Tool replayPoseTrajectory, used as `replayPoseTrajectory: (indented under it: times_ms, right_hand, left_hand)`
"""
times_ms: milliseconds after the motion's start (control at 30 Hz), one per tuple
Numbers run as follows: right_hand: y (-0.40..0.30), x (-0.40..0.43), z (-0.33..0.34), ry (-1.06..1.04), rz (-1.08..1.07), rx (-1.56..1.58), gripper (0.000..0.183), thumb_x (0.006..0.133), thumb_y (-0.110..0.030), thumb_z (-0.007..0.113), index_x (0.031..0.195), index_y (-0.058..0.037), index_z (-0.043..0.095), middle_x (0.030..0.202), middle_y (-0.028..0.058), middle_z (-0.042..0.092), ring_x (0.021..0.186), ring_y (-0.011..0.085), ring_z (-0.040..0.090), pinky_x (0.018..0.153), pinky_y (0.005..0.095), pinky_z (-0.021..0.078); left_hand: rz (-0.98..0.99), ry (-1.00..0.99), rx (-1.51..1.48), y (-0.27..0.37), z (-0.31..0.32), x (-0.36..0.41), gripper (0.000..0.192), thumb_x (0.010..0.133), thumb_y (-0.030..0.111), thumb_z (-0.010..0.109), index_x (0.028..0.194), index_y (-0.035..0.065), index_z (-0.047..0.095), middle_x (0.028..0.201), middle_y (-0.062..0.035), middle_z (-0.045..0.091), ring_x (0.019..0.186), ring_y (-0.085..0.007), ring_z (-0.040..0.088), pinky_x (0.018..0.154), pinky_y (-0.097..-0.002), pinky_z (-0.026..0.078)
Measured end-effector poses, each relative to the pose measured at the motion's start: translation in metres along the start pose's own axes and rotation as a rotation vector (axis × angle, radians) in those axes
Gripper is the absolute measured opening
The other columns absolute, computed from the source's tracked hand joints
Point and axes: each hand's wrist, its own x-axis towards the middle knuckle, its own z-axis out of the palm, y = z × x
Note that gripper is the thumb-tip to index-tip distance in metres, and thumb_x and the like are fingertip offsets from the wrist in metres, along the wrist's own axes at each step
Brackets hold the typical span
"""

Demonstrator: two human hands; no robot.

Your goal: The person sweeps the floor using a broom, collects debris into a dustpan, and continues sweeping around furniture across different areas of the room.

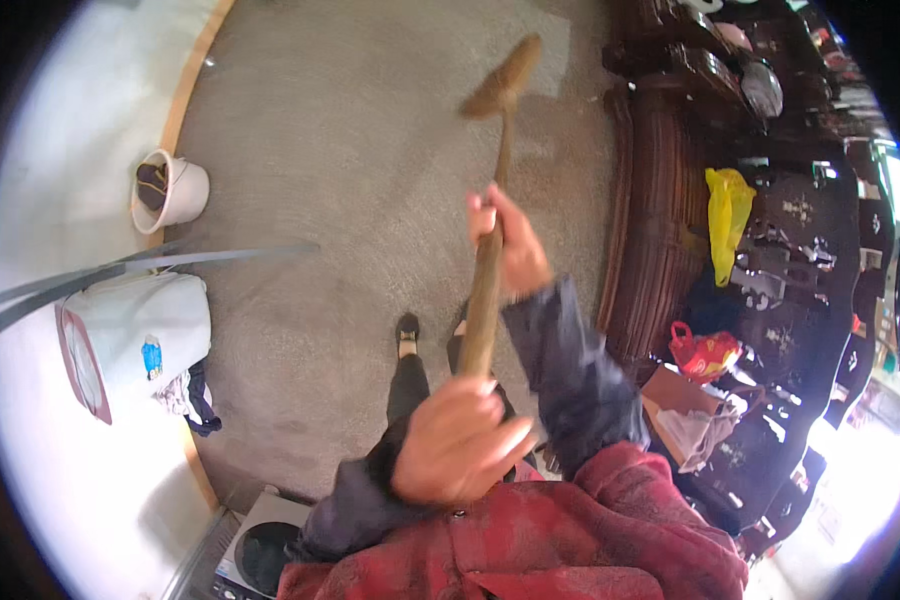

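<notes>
A long wooden handle point(484, 311) runs from near my chest out over the grey floor, ending in a brown crosswise head point(502, 79). It looks like a broom or similar floor tool; the head is blurred, so its exact kind is unclear. My left hand point(461, 442) wraps the near end of the handle, covering its tip. Farther along the shaft, my right hand point(514, 244) grips it with fingers curled around. Past the right hand, the shaft looks thinner. Both arms wear dark sleeves, and my feet stand below the handle.
To the left, a white bucket point(187, 195) with dark cloth inside stands by the wall, near a pale, bin-like container point(142, 322). A grey bar point(195, 257) juts over the floor. Carved dark wooden furniture point(656, 225) lines the right, bearing a yellow plastic bag point(727, 217) and a red bag point(705, 352).
</notes>
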Motion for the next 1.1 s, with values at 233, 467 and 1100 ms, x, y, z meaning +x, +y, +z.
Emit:
replayPoseTrajectory:
  times_ms: [233,467,1100]
  right_hand:
    - [0.042,-0.191,0.046,-0.015,0.43,0.002,0.039,0.085,-0.003,0.053,0.121,0.0017,0.039,0.107,0.01,0.052,0.1,0.0168,0.05,0.088,0.029,0.0402]
    - [0.076,-0.31,0.004,-0.179,0.461,-0.531,0.04,0.075,-0.003,0.061,0.112,0.0032,0.045,0.11,0.0085,0.054,0.103,0.0143,0.05,0.092,0.0266,0.0369]
    - [0.228,-0.442,0.224,-0.839,0.4,-0.562,0.022,0.091,-0.014,0.048,0.107,0.0015,0.047,0.093,0.0051,0.051,0.084,0.0112,0.05,0.078,0.0252,0.0426]
  left_hand:
    - [-0.395,0.226,-0.505,0.059,-0.112,-0.076,0.008,0.068,-0.004,0.059,0.075,-0.0024,0.064,0.063,-0.0116,0.06,0.052,-0.0239,0.055,0.061,-0.0318,0.047]
    - [-0.45,0.056,-0.491,0.061,-0.049,-0.124,0.008,0.074,0.003,0.066,0.081,-0.001,0.063,0.064,-0.0088,0.057,0.054,-0.0168,0.05,0.051,-0.0288,0.037]
    - [-0.8,1.068,-0.1,0.284,-0.124,-0.457,0.011,0.078,-0.001,0.054,0.085,-0.006,0.06,0.075,-0.0119,0.062,0.062,-0.0167,0.058,0.061,-0.0281,0.047]
